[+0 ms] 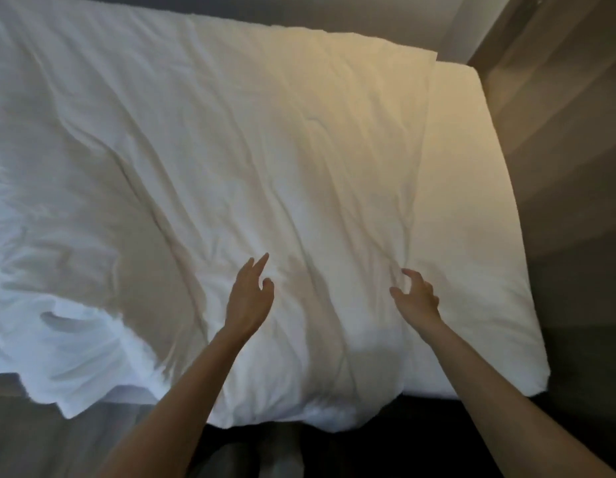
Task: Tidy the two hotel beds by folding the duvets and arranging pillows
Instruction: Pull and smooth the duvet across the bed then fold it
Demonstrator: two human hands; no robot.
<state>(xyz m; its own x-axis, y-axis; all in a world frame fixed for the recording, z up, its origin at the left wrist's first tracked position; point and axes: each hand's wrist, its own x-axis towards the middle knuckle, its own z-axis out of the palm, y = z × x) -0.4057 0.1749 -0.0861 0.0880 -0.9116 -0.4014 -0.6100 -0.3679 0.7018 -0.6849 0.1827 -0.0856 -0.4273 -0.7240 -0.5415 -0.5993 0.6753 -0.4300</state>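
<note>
A white, wrinkled duvet (203, 139) lies spread across the bed and hangs over its near edge. The white mattress sheet (472, 208) shows bare along the right side. My left hand (249, 298) reaches over the duvet near its near edge with fingers extended, holding nothing. My right hand (417, 298) hovers at the duvet's right edge, fingers loosely curled and spread, with no cloth in its grip. No pillows are visible.
A wall or panel (558, 115) runs close along the bed's right side. Dark floor (575, 391) lies to the right and in front of the bed. At the lower left the duvet's rumpled corner (75, 357) overhangs the bed edge.
</note>
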